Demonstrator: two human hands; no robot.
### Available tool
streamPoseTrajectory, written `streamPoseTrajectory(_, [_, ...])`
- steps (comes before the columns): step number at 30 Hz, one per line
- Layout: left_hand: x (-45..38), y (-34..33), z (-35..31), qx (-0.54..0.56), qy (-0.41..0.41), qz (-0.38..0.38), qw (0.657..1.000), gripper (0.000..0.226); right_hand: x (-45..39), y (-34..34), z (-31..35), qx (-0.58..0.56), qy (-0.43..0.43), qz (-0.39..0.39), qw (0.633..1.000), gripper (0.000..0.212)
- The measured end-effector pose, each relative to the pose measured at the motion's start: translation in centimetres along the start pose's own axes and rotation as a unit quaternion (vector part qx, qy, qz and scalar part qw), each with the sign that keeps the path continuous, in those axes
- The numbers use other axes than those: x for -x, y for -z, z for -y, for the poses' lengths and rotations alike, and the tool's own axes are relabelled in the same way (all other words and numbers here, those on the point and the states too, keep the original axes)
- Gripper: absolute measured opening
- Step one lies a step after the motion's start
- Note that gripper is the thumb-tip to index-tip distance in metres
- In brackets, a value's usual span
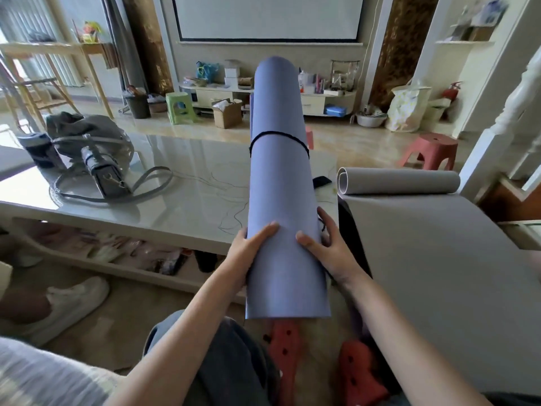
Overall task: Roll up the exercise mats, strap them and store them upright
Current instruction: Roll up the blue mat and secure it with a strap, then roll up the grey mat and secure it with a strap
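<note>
A single head-worn wide-angle view looks forward and down across the glossy white marble-patterned coffee table point(181, 183), close to its near edge, facing the white projector screen point(268, 16) on the wall far beyond that table.

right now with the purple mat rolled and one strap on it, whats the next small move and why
Probably slip a second strap round the near end. The purple mat has only one black strap, far up, while both the left hand and right hand grip the lower part, which nothing else binds.
</note>
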State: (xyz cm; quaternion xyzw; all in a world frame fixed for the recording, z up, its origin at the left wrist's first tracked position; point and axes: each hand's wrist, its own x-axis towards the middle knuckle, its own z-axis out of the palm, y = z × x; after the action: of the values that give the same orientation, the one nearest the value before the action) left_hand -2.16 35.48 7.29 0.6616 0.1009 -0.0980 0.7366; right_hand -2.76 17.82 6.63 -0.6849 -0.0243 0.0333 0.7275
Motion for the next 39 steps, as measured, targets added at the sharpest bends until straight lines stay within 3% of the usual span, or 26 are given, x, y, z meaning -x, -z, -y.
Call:
streamPoseTrajectory(3, [-2.2, 2.2, -2.6, 0.010, -0.006, -0.027, 1.000, 0.053, -0.9, -1.8, -0.7, 0.047, -0.032, 0.089, 0.994, 0.117])
streamPoseTrajectory(5, [-4.3, 3.8, -3.6, -0.018, 0.006, -0.020, 1.000, 0.049, -2.1, -3.1, -1.1, 0.073, -0.032, 0.079, 0.994, 0.115])
streamPoseTrajectory(8, [-7.0, 5.9, -5.4, -0.058, 0.009, -0.026, 0.998, 0.063, -5.4, -6.2, -1.1, 0.051, 0.012, 0.035, 0.998, 0.079])
streamPoseTrajectory(12, [-9.2, 7.9, -7.5, -0.220, -0.015, -0.060, 0.974, 0.075, -10.4, -9.9, -2.2, 0.009, -0.003, 0.016, 1.000, 0.065])
streamPoseTrajectory(16, [-11.7, 9.1, -6.9, -0.348, 0.035, -0.045, 0.936, 0.111, -12.4, -11.9, -4.2, 0.049, -0.042, 0.026, 0.998, 0.088])
streamPoseTrajectory(22, [-13.5, 8.2, -6.0, -0.385, 0.059, -0.044, 0.920, 0.111, -12.4, -11.1, -4.8, 0.151, -0.072, 0.033, 0.985, 0.079])
streamPoseTrajectory(24, [-13.2, 7.6, -5.8, -0.452, 0.043, -0.072, 0.888, 0.104, -11.9, -10.9, -4.6, 0.161, -0.077, 0.035, 0.983, 0.074])
streamPoseTrajectory(28, [-10.5, 4.7, -5.2, -0.647, -0.141, -0.155, 0.734, 0.042, -10.6, -10.0, -4.0, 0.176, -0.061, 0.031, 0.982, 0.056])
streamPoseTrajectory(30, [-9.4, 3.4, -4.9, -0.650, -0.195, -0.138, 0.721, 0.035, -9.7, -9.1, -3.7, 0.184, -0.052, 0.026, 0.981, 0.049])
streamPoseTrajectory(34, [-7.1, 0.9, -4.3, -0.643, -0.237, -0.016, 0.729, 0.044, -7.2, -5.5, -1.9, 0.189, -0.008, -0.017, 0.982, 0.046])
streamPoseTrajectory(39, [-4.8, -5.9, -2.2, -0.637, -0.266, 0.060, 0.721, 0.055, -4.2, 3.3, 0.3, 0.192, 0.043, -0.135, 0.971, 0.028])
